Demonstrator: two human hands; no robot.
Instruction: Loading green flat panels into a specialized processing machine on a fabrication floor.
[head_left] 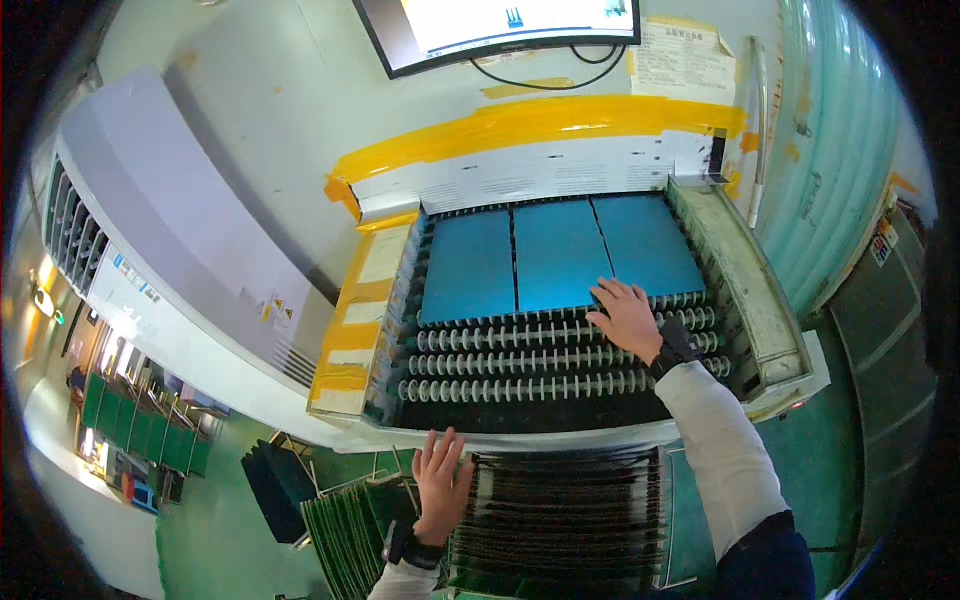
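Observation:
Three flat blue panels (562,255) lie side by side on the roller conveyor (520,362) of a machine, with narrow dark gaps between them. Over the near edge of the panels, toward the right, my right hand (630,318) reaches out with its fingers extended; whether it touches a panel is hard to make out. My left hand (440,487) is raised, fingers spread and holding nothing, by the near side of the machine. Below it stands a rack (560,515) filled with thin dark panels on edge. Both wrists wear dark bands.
A stack of green panels (345,530) stands upright left of the rack. Yellow tape (345,345) covers the machine's left rim, and a pale side rail (745,290) bounds the right. A large white cabinet (190,220) stands at left. A monitor (510,30) hangs above.

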